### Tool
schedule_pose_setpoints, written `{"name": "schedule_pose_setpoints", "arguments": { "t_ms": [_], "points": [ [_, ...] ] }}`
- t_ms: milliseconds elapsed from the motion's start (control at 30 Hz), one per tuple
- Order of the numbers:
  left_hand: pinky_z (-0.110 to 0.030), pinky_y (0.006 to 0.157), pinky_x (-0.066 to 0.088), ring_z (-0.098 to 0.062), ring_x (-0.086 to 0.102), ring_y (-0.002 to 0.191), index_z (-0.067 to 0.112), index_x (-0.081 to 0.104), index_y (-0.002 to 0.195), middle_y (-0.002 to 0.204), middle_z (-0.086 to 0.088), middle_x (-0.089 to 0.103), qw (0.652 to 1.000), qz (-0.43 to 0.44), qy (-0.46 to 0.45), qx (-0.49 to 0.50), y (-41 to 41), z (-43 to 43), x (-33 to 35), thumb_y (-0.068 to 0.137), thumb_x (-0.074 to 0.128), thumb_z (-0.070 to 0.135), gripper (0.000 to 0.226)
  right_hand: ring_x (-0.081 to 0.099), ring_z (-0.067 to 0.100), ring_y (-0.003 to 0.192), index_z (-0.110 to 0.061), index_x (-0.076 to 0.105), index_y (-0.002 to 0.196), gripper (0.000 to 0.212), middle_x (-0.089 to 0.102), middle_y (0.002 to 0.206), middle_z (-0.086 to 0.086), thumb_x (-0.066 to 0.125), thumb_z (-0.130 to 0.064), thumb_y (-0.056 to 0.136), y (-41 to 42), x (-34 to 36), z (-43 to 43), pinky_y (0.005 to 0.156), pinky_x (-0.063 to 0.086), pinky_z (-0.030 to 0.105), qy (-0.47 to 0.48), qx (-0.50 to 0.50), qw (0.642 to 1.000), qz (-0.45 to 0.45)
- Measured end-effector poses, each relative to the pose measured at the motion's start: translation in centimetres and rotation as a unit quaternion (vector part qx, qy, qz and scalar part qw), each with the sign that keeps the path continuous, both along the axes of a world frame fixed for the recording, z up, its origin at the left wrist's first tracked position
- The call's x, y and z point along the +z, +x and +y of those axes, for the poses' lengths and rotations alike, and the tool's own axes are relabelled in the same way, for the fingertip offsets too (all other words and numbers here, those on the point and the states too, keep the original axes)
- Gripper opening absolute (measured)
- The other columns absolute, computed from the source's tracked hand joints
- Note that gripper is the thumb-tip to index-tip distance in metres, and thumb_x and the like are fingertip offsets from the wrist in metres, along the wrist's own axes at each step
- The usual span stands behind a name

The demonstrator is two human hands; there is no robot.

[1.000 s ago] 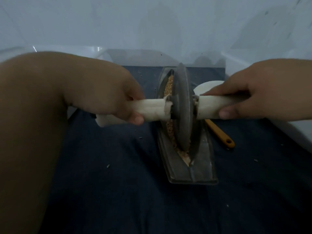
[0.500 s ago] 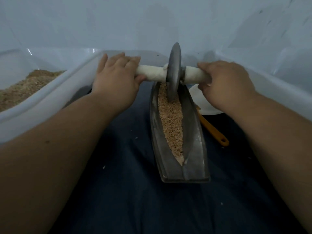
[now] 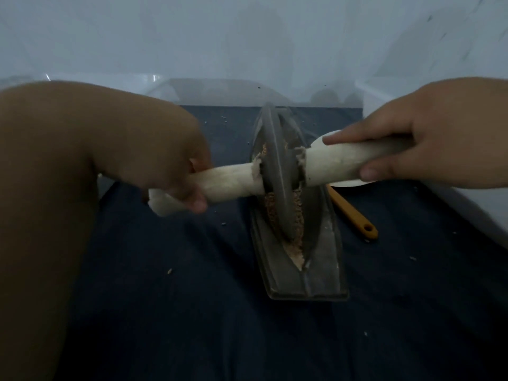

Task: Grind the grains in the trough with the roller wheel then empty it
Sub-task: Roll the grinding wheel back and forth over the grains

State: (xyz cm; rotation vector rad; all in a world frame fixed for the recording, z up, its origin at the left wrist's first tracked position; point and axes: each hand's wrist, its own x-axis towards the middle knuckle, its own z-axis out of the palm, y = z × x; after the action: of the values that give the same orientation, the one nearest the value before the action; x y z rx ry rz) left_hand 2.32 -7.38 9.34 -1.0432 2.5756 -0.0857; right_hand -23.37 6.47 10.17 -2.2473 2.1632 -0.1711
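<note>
Head view: we look down on a metal trough (image 3: pixel 323 259) lying lengthwise on a dark blue cloth (image 3: pixel 178 298).
Roller wheel: the grey roller wheel (image 3: pixel 277 171) stands on edge in the trough's groove, about midway along it.
Grains: tan grains (image 3: pixel 298 215) lie in the groove on both sides of the wheel and down to the groove's near tip.
Left grip: our left grip (image 3: pixel 165 166) is clenched round the white handle (image 3: pixel 231 185) left of the wheel, fingers curled under it.
Right grip: our right grip (image 3: pixel 428 138) grasps the handle's right half, fingers on top, thumb below.
Beside: an orange-handled tool (image 3: pixel 354 215) lies on the cloth just right of the trough, with a white dish (image 3: pixel 349 183) partly hidden behind the handle.
Spill: stray bits (image 3: pixel 170 270) dot the cloth.
</note>
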Motion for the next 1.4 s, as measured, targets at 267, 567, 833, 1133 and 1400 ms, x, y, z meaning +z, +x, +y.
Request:
{"name": "schedule_pose_setpoints", "arguments": {
  "t_ms": [267, 567, 833, 1133, 1400],
  "points": [
    [-0.041, 0.097, 0.04, -0.028, 0.052, 0.119, 0.029, 0.057, 0.132, 0.132, -0.005, 0.059, 0.908, 0.339, -0.246, 0.007, -3.3, -2.9, -4.0, 0.096, 0.051, 0.032, 0.036, 0.05, 0.03, 0.122, -0.019, 0.054, 0.133, 0.053, 0.052, 0.138, 0.004, 0.054, -0.002, 0.083, -1.3, -5.4, -5.4, 0.108, 0.023, 0.048, -0.137, -0.082, 0.979, 0.129],
    [-0.04, 0.083, 0.045, -0.031, 0.058, 0.1, 0.02, 0.057, 0.122, 0.112, -0.009, 0.063, 0.935, 0.261, -0.242, -0.007, -3.0, -3.3, -4.5, 0.092, 0.056, 0.038, 0.036, 0.056, 0.032, 0.106, -0.024, 0.051, 0.135, 0.046, 0.061, 0.121, 0.01, 0.062, -0.03, 0.09, -1.6, -5.9, -6.0, 0.088, 0.046, 0.042, -0.138, -0.098, 0.984, 0.06],
    [-0.018, 0.061, 0.032, 0.026, 0.048, 0.079, 0.06, 0.058, 0.072, 0.077, 0.05, 0.051, 0.987, 0.147, -0.006, -0.059, 0.2, 0.3, 0.0, 0.051, 0.06, 0.068, 0.023, 0.059, 0.0, 0.072, -0.063, 0.046, 0.105, 0.082, 0.067, 0.081, -0.017, 0.028, -0.101, 0.035, -0.4, -0.6, 0.2, 0.068, 0.047, 0.024, 0.076, -0.042, 0.989, 0.117],
    [-0.02, 0.082, 0.04, -0.004, 0.058, 0.097, 0.042, 0.058, 0.123, 0.113, 0.018, 0.065, 0.982, 0.17, -0.075, -0.018, -0.9, -1.5, -1.7, 0.085, 0.058, 0.049, 0.039, 0.046, 0.016, 0.129, -0.037, 0.029, 0.15, 0.071, 0.046, 0.146, -0.005, 0.058, -0.052, 0.087, -1.3, -3.6, -3.2, 0.103, 0.035, 0.034, -0.111, -0.072, 0.989, 0.073],
    [-0.05, 0.109, 0.031, -0.038, 0.037, 0.13, 0.014, 0.024, 0.149, 0.146, -0.016, 0.036, 0.948, 0.266, -0.173, 0.034, -3.2, -4.7, -7.4, 0.09, 0.062, 0.026, 0.071, 0.038, 0.027, 0.135, -0.02, 0.035, 0.149, 0.063, 0.045, 0.147, 0.004, 0.061, -0.027, 0.091, -1.2, -6.8, -6.3, 0.118, 0.012, 0.044, -0.238, -0.045, 0.962, 0.127]
  ]
}}
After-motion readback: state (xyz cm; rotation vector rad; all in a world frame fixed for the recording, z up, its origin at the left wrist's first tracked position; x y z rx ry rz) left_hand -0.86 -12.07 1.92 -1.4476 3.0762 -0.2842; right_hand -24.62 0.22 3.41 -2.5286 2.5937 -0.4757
